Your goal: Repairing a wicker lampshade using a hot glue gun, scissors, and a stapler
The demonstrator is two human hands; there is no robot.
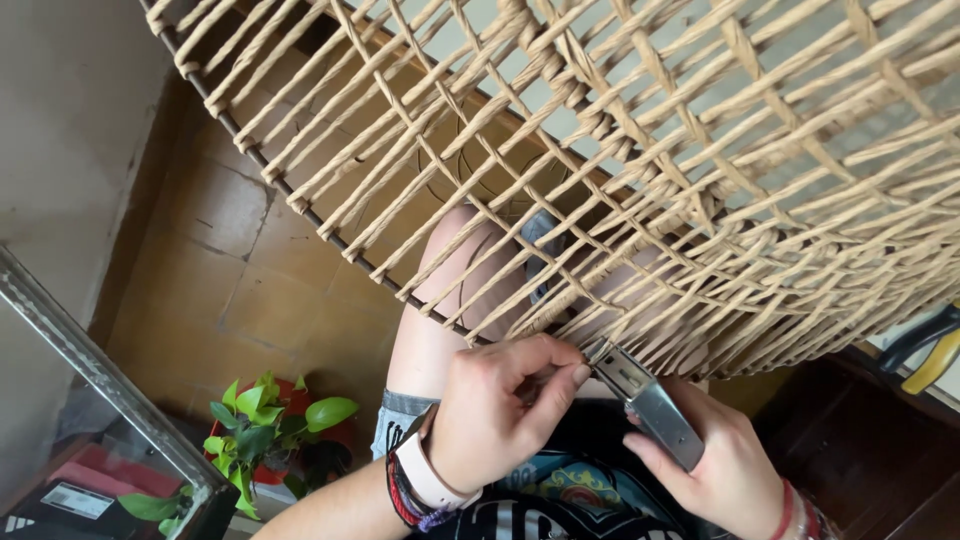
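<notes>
The right hand (715, 455) grips a grey metal tool (645, 402), fingers wrapped shut around its body, the tool's tip pointing up at the lower edge of the woven cord panel (620, 150). The left hand (500, 405) pinches closed beside that tip, its thumb and forefinger (560, 385) pressing a cord strand against the dark frame rod (300, 205).

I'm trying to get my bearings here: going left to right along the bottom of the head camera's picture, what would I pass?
Glass-topped metal-framed case → green leafy potted plant → left hand, wearing a pale wristband → grey metal lighter held in the right hand → dark wooden furniture.
</notes>
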